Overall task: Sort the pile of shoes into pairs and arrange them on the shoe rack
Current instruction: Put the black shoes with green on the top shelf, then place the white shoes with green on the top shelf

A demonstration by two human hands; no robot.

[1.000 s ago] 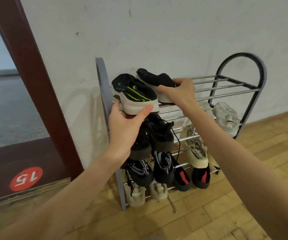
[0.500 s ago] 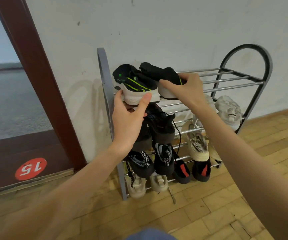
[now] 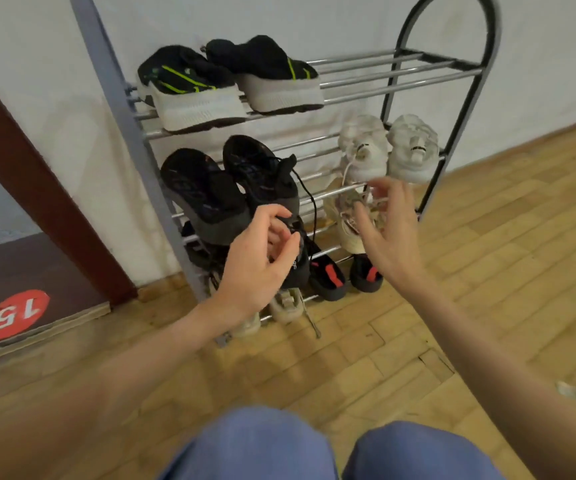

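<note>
Six pairs look parked on the shoe rack [image 3: 113, 81] already, left hand [image 3: 258, 261] loosely curled near a black lace, right hand [image 3: 388, 233] spread open.

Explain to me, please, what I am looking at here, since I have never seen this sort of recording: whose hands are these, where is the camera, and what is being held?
There is no machine here. A person wears one wide-angle camera on the head, looking forward and down, so the arms and blue-clad knees at the bottom are the wearer's own.

Against the wall stands a metal shoe rack. Its top shelf holds a pair of black shoes with green stripes. The next shelf has black sneakers on the left and white sneakers on the right. Lower down sit black shoes with red marks and pale shoes, partly hidden.

The left hand has its fingers curled at the dark shoes and a loose black lace; exactly what it grips is unclear. The right hand hangs open, blurred, holding nothing.
</note>
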